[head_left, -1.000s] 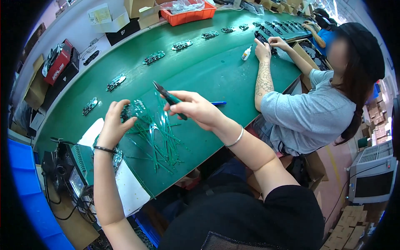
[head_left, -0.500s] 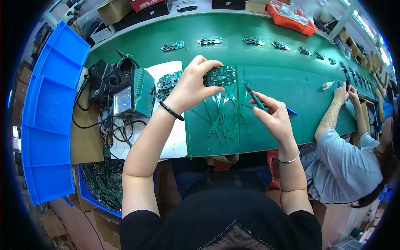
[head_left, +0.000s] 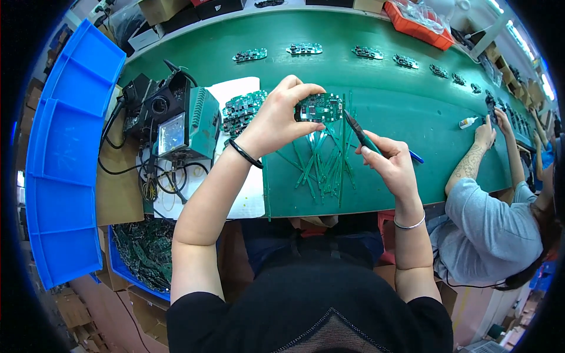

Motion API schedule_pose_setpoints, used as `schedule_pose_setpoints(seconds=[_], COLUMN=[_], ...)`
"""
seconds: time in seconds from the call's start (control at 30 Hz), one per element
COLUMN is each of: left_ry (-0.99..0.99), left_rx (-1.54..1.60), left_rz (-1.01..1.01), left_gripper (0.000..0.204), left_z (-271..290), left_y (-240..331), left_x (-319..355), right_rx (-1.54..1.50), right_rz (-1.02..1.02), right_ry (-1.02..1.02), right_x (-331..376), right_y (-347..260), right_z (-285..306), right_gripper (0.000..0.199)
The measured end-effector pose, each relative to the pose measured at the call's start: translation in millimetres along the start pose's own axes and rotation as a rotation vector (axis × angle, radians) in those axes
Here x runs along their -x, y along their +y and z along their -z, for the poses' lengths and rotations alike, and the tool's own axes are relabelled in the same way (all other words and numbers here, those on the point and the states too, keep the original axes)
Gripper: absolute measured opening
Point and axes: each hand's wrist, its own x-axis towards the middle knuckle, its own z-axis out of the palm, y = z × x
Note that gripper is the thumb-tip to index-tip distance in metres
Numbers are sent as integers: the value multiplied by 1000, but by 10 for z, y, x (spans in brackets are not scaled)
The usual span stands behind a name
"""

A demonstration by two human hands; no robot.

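My left hand [head_left: 282, 117] holds a small green circuit board [head_left: 319, 108] up above the green bench. My right hand [head_left: 389, 163] grips green-handled cutters [head_left: 360, 133], their tips touching the board's right edge. Under both hands lies a loose heap of thin green strips [head_left: 321, 165]. A stack of more circuit boards [head_left: 242, 110] rests on white paper just left of my left hand.
A teal soldering station [head_left: 187, 120] with cables sits at left, beside blue bins [head_left: 65, 147]. A row of circuit boards [head_left: 306, 49] lines the far side of the green bench [head_left: 400, 88]. A person in a grey shirt [head_left: 491, 220] works at right. An orange tray [head_left: 415, 23] stands far back.
The view has swung toward the bench's left end. My left hand has lifted the board from the bench, and the cutters have come against its right edge.
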Motion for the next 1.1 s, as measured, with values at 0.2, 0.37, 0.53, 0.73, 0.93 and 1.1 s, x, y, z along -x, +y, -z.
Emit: schedule_pose_setpoints(seconds=[0.2,0.37,0.53,0.73,0.93,1.1], left_ry=[-151,-1,158,41,-34,-138], left_rx=[663,301,-545,-920,-1082,-1115], left_rz=[49,137,553,935,1130,1217], left_gripper=[52,56,60,43,39,36], left_z=[-167,-20,706,1094,1190,1209], left_y=[-286,-655,-1317,-1800,-2313,-2380], left_x=[-67,-375,-974,-1237,-1208,-1230], right_rx=[-728,-375,338,947,422,511], right_rz=[-175,-141,-142,-10,179,192], right_ry=[-235,-14,123,283,149,83], right_x=[-51,-143,-379,-298,-60,25], right_y=[36,38,285,295,323,360], right_z=[24,257,346,251,154,138], right_gripper=[32,31,36,47,49,52])
